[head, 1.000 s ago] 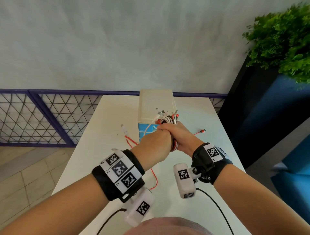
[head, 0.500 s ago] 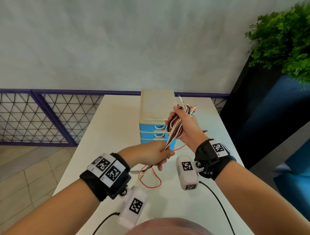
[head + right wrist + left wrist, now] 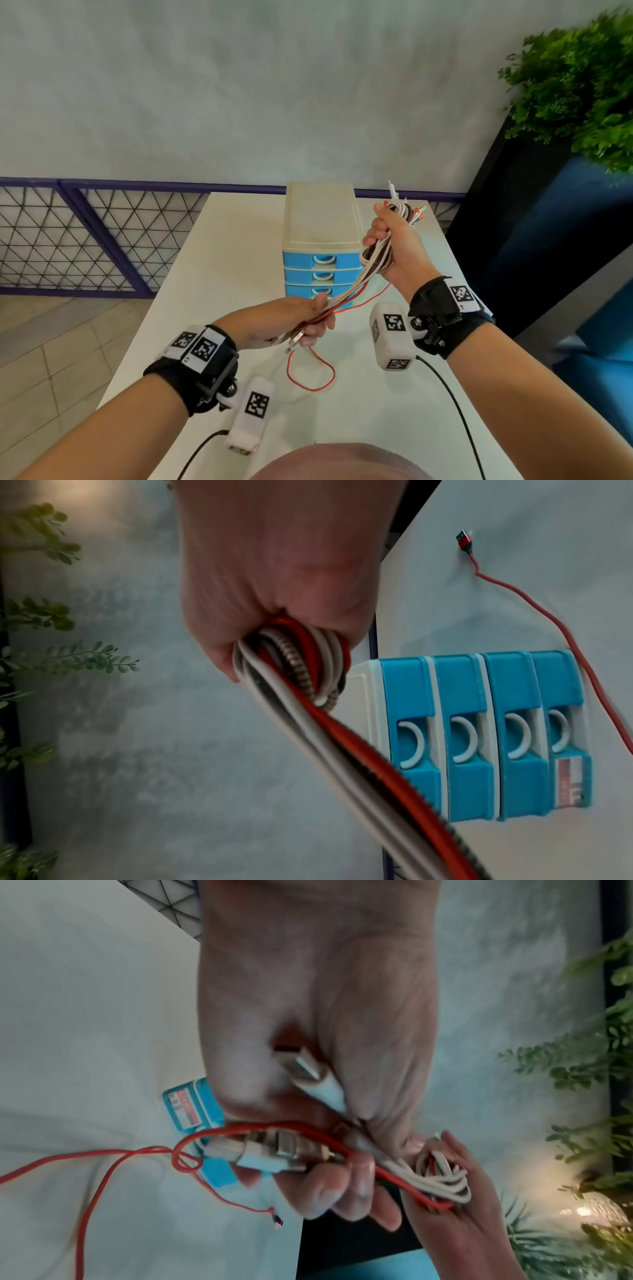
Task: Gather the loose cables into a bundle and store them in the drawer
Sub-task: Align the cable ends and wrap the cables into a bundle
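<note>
White table (image 3: 212,308); cables (image 3: 346,294) between left hand (image 3: 291,320), right hand (image 3: 397,246).

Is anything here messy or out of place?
One thin red cable isn't gathered: it trails in a loose loop on the white table, its plug end lying apart beside the drawer unit. The other cables run taut between the right hand and left hand. All drawers look closed.

Grey wall (image 3: 239,85), purple mesh railing (image 3: 85,236), white table (image 3: 212,274), green plant (image 3: 582,85)
</note>
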Demonstrator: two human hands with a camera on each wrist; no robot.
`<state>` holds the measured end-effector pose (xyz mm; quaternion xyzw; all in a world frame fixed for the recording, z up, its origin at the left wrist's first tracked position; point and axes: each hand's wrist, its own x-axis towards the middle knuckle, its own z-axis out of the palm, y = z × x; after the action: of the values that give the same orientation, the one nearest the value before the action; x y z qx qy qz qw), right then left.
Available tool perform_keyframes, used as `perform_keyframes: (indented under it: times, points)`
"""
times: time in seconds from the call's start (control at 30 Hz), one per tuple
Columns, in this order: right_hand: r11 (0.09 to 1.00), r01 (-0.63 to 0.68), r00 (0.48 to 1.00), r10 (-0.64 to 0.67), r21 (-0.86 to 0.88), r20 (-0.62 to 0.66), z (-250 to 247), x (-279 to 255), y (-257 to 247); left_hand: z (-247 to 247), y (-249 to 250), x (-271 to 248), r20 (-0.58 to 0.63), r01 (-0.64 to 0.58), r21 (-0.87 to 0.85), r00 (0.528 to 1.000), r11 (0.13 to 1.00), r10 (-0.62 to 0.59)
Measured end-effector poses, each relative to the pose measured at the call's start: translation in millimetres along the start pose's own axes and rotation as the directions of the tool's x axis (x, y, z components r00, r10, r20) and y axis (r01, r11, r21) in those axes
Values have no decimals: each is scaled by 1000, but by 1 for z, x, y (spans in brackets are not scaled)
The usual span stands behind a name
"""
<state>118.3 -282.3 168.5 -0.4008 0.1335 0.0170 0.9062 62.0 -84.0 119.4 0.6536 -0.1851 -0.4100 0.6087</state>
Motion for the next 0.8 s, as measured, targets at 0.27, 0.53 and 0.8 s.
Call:
perform_keyframes:
  times: [0.27,0.53,0.8]
  points:
    - [842,110,989,-41,-528,141,-13,-3,-3,-24,5,1,-282,174,657,959,734,25]
    - [412,90,895,365,-907,255,-2,-22,0,-22,23,7,-218,203,976,937,84,272]
    - [652,50,946,211,-757,245,-14,-13,0,-33,26,2,-400,142,784,860,604,317]
